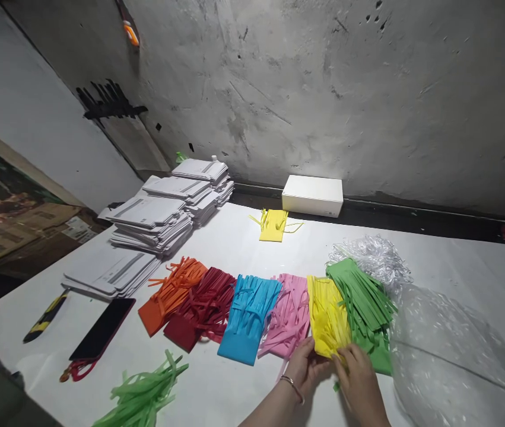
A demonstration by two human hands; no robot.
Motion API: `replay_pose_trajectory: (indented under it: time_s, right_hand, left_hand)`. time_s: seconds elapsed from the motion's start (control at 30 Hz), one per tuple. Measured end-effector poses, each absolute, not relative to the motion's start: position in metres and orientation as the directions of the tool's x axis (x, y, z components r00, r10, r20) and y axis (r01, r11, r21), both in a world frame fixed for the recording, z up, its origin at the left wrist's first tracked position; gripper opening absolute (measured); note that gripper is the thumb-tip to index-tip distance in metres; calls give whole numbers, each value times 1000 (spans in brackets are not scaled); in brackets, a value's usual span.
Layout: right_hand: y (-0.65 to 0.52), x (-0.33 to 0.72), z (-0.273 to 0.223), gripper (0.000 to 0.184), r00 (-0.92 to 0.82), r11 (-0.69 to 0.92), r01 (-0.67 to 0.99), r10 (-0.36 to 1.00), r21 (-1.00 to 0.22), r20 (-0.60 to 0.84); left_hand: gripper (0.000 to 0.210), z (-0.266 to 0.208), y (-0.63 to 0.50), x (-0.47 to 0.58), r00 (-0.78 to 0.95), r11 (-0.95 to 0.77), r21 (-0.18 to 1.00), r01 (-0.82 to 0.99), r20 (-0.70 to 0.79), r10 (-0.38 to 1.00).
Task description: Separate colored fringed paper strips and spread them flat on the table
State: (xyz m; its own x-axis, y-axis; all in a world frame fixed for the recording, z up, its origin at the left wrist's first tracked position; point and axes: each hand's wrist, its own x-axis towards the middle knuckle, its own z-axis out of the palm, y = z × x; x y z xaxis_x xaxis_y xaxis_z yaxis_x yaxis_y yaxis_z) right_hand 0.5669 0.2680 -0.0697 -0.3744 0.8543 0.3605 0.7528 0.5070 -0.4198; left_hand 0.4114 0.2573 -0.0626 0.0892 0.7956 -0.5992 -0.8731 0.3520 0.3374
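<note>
Around the lower end of the yellow fringed bundle [327, 308], head view: left hand [309, 363] with wrist bent, bangle [294, 388] below it, fingers closed on the bundle's lower left corner; right hand [359, 370] back upward, thumb and fingertips pinching its lower right edge. Left of that bundle, in a row: one pink fringed bundle [290, 311], one blue fringed bundle [240, 350], one dark red fringed bundle [183, 333], one orange fringed bundle [152, 317]. Just right of it: green fringe [363, 296], one bundle or two, hard to tell. Behind it: one smaller yellow piece [272, 228], one white box [308, 204]. Well to its left: one phone [103, 329], one yellow-and-black cutter [47, 317], several stacks of white packets [148, 212], loose green strips [143, 391]. To its right, crowding the green fringe: one clear plastic bag [457, 344], a heap of clear strands [370, 256]. Bundle's lower edge partly covered by fingers.
</note>
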Motion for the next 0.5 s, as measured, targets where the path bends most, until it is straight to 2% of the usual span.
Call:
replay_pose_trajectory:
  time_s: [0.2,0.3,0.4,0.5]
  right_hand:
    - [261,566,-61,9,-424,523,772,847,-361,321]
    - [263,560,-48,8,-397,529,797,822,-291,409]
    - [270,547,-37,21,-390,544,801,791,-249,472]
    - [280,532,-39,25,-469,576,789,789,-213,398]
  left_hand:
    - [24,-63,257,411,77,346,387,-855,-564,822]
    - [26,-63,256,410,82,346,391,-853,-555,828]
    - [28,-62,257,411,76,343,395,-852,-556,828]
    - [34,-61,258,412,55,322,406,-855,-546,836]
